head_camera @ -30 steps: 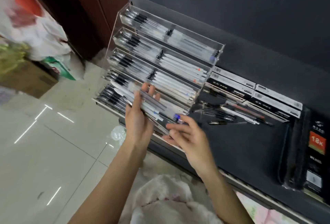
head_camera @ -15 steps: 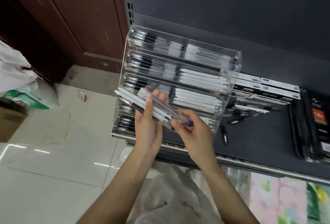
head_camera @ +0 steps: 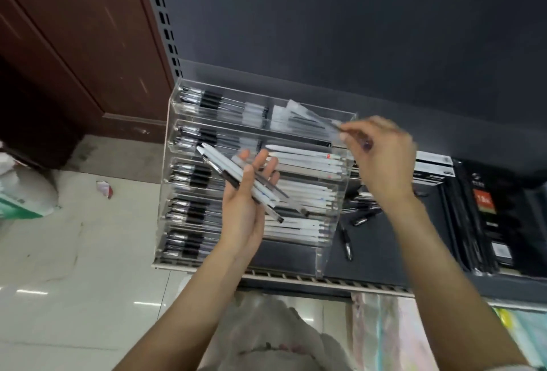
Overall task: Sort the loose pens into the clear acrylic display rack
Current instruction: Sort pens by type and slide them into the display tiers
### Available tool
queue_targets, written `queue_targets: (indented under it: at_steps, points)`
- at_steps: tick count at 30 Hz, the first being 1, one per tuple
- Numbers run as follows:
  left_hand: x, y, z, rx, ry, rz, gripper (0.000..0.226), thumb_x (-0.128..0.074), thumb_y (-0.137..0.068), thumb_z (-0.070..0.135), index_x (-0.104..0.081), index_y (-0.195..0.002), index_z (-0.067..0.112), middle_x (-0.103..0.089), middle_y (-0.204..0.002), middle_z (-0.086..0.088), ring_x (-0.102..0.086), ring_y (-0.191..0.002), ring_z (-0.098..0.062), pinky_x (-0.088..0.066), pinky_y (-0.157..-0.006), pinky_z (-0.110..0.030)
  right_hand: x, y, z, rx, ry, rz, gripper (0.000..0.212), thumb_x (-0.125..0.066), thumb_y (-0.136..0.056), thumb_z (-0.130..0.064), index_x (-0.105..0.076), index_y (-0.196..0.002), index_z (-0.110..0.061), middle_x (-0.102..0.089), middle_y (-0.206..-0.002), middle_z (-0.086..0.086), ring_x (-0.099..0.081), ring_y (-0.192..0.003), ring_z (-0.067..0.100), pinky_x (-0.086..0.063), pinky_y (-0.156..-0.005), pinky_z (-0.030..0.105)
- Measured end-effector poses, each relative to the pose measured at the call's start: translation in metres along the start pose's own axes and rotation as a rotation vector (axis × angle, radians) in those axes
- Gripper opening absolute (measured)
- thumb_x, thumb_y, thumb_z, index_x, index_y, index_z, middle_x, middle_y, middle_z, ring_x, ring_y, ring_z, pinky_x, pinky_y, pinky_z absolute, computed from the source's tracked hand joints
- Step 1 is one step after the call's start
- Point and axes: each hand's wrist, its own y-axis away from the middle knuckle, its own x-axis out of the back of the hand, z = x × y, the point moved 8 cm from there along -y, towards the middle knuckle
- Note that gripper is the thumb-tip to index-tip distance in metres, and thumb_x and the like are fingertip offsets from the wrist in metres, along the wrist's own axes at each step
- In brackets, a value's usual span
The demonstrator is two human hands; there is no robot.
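Pens [head_camera: 251, 181]: bundle lies across left hand [head_camera: 242, 207], fingers loosely curled under as supply. Right hand [head_camera: 381, 157] pinches one pen [head_camera: 313, 119], angled into rack [head_camera: 257, 175] top tier beside it.

Dark shelf [head_camera: 384, 255] with slotted upright [head_camera: 164, 15] and grey back panel [head_camera: 325, 30]. Black boxed stock [head_camera: 485, 210] at right, orange label. Brown wooden door [head_camera: 74, 39] left. Glossy tiled floor [head_camera: 74, 267], small wrapper scrap [head_camera: 105, 189], white bag [head_camera: 26, 190] at left edge.
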Motion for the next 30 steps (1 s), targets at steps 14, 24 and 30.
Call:
queue_targets:
  at_steps: [14,24,30]
  points:
    - [-0.005,-0.021,-0.007,0.016,0.031,0.036,0.024,-0.035,-0.102,0.014,-0.056,-0.113,0.019,-0.069,-0.112,-0.002,-0.066,-0.103,-0.02,-0.051,-0.093,-0.043,-0.064,-0.059,0.009,0.289,0.273,-0.369,0.009,-0.068,-0.085,-0.029,-0.07,-0.088,-0.02,-0.067,-0.088,-0.006,-0.064,-0.081,0.021,-0.04,-0.066,0.026]
    - [-0.018,-0.017,-0.006,0.019,0.113,-0.003,0.027,-0.035,-0.101,0.015,-0.053,-0.121,0.02,-0.063,-0.127,-0.002,-0.061,-0.116,-0.019,-0.044,-0.101,-0.046,-0.042,-0.007,-0.036,0.147,-0.29,-0.473,0.014,-0.069,-0.082,-0.035,-0.072,-0.089,-0.024,-0.066,-0.078,-0.017,-0.06,-0.068,-0.001,-0.045,-0.063,0.013]
    - [-0.022,-0.016,-0.004,0.017,0.142,-0.038,0.03,-0.036,-0.099,0.015,-0.051,-0.125,0.018,-0.062,-0.129,-0.003,-0.06,-0.117,-0.019,-0.042,-0.105,-0.043,-0.067,0.022,-0.043,0.07,-0.34,-0.625,0.015,-0.074,-0.079,-0.025,-0.069,-0.093,-0.024,-0.068,-0.081,-0.017,-0.063,-0.074,-0.003,-0.045,-0.065,0.009]
